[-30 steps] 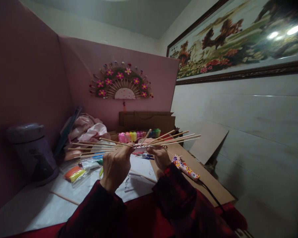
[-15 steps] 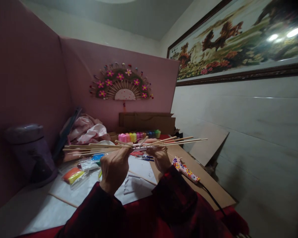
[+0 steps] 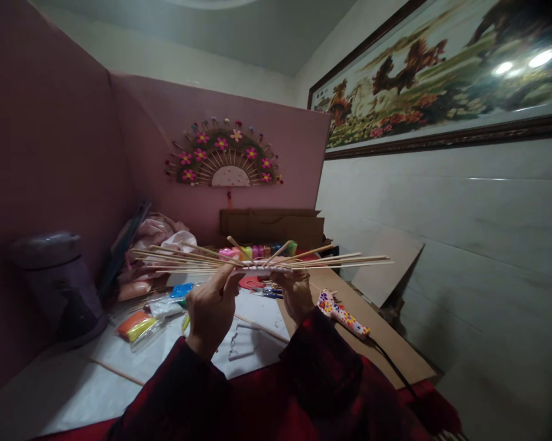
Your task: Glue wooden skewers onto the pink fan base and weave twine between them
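Our left hand and right hand pinch the pale base, likely the firmest grip; light sticks may snap.

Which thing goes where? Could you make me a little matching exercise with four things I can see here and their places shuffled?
1. flower-decorated fan
2. flower-patterned tool
3. fan of sticks
4. framed horse picture

A. on the brown board
B. on the tiled wall
C. between left hand and right hand
D. on the pink panel

Pairs: 1-D, 2-A, 3-C, 4-B
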`<state>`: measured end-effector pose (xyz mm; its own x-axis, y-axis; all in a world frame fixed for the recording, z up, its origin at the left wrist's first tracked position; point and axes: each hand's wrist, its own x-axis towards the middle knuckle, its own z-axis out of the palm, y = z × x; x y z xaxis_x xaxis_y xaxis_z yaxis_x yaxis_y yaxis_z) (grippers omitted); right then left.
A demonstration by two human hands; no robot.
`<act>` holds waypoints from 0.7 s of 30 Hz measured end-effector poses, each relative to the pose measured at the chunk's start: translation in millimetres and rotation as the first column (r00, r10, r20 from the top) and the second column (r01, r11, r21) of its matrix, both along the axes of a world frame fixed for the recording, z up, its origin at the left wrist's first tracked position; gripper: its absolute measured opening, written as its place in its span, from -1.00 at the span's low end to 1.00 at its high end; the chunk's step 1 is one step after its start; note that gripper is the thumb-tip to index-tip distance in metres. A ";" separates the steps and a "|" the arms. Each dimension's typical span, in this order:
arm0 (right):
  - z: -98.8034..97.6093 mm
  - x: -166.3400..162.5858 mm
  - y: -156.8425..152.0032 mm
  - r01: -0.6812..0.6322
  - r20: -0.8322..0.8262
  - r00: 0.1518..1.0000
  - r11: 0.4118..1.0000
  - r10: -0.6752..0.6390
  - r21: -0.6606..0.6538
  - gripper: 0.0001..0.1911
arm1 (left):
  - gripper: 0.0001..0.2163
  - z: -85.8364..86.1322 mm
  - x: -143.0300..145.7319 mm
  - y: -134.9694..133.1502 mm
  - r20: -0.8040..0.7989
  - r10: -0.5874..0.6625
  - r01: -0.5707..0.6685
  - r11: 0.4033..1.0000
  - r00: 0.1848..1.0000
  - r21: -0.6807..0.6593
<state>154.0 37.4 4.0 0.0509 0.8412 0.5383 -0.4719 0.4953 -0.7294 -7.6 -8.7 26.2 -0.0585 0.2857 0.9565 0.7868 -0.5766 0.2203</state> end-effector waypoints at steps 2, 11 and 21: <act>-1.2 0.2 1.4 0.010 -0.002 1.000 1.000 -0.010 0.018 -0.87 | -0.84 -0.9 0.5 -1.6 0.000 0.033 -0.032 0.992 0.999 0.124; 3.2 2.4 -1.9 0.034 0.195 0.979 0.992 -0.058 0.123 -0.88 | -0.85 1.9 3.3 -7.1 -0.289 0.172 -0.090 0.957 0.942 0.276; 7.2 4.3 -3.6 -0.030 0.198 0.980 0.995 0.011 0.093 -0.83 | -0.86 3.9 4.7 -8.8 -0.289 0.196 -0.152 0.974 0.937 0.167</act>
